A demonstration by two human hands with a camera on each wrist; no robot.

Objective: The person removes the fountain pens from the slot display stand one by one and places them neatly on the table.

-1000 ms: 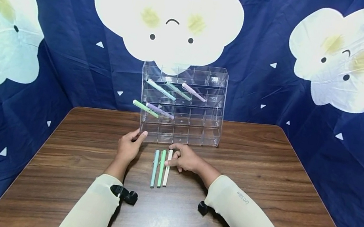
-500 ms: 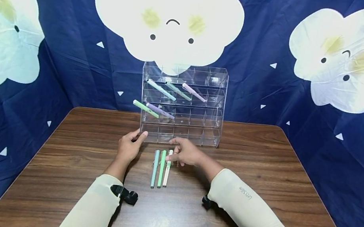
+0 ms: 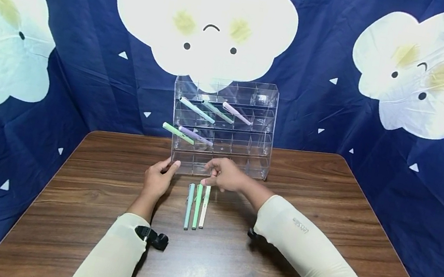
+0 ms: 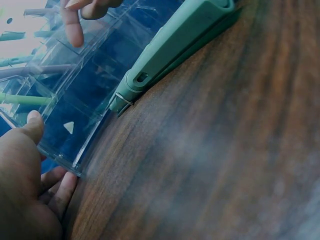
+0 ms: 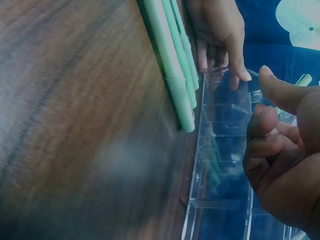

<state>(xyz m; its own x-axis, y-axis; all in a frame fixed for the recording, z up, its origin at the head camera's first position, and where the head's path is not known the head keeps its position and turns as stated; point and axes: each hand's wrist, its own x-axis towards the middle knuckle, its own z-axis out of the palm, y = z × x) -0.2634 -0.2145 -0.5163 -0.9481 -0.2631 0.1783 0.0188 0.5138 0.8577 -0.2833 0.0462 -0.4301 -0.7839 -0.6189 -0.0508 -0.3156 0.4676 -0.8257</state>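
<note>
at left, holding one clear rack (image 3: pixel 225 131) by its near left corner with the left grip (image 3: pixel 156 180), near the table's (image 3: pixel 108 188) far edge. in it, counting five pens (image 3: pixel 197 110): three above, two below. in front, counting three side by side: one blue pen (image 3: pixel 188 209), one green pen (image 3: pixel 196 210), one white pen (image 3: pixel 204 210), just short of the right grip (image 3: pixel 226 174), loosely bent and holding nothing. on the right sleeve (image 3: pixel 309 251), showing small lettering (image 3: pixel 300 225) too blurred to read.

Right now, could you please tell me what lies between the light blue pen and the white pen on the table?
The bright green pen lies between the light blue pen and the white pen; the head view shows this.
</note>
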